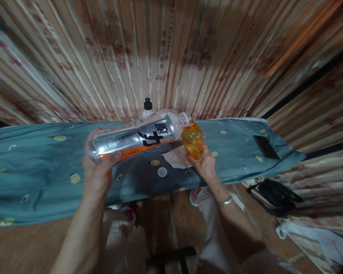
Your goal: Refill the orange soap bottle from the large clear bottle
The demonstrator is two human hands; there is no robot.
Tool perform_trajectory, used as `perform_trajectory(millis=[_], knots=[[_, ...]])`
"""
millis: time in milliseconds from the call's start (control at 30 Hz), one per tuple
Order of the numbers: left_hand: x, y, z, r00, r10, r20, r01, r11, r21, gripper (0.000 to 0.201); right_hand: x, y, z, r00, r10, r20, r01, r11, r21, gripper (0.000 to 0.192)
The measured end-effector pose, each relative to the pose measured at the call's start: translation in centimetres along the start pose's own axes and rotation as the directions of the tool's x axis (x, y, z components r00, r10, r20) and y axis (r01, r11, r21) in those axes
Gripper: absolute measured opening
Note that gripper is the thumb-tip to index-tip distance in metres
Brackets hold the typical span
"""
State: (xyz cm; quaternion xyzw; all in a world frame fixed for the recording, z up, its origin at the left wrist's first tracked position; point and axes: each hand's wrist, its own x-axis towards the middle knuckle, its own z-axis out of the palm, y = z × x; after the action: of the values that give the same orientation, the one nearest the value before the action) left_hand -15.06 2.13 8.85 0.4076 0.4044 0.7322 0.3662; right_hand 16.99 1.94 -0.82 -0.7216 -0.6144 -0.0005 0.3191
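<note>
The left hand point(97, 173) grips the base of a large clear plastic bottle with black lettering and an orange band point(131, 139), tipped nearly level, its neck toward the right. The right hand point(205, 164) is wrapped around a small rounded translucent amber bottle point(193, 139), whose mouth meets that neck; whether they touch is unclear. Both are over a teal patterned cloth point(51, 163), where a round whitish disc point(162, 172) lies near and a flat black phone point(265, 147) far right.
</note>
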Motion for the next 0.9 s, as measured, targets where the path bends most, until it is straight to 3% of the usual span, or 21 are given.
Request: perform_trajectory(millis=[500, 900], knots=[[-0.2, 0.2, 0.26, 0.999, -0.026, -0.02, 0.027, 1.0, 0.014, 0.065, -0.01, 0.21, 0.18, 1.0, -0.003, -0.018, 0.003, 1.0, 0.012, 0.07], [-0.12, -0.33, -0.03, 0.999, -0.033, -0.027, 0.032, 0.999, -0.021, 0.075, -0.03, 0.15, 0.23, 1.0, -0.013, -0.014, 0.013, 1.0, 0.004, 0.074]])
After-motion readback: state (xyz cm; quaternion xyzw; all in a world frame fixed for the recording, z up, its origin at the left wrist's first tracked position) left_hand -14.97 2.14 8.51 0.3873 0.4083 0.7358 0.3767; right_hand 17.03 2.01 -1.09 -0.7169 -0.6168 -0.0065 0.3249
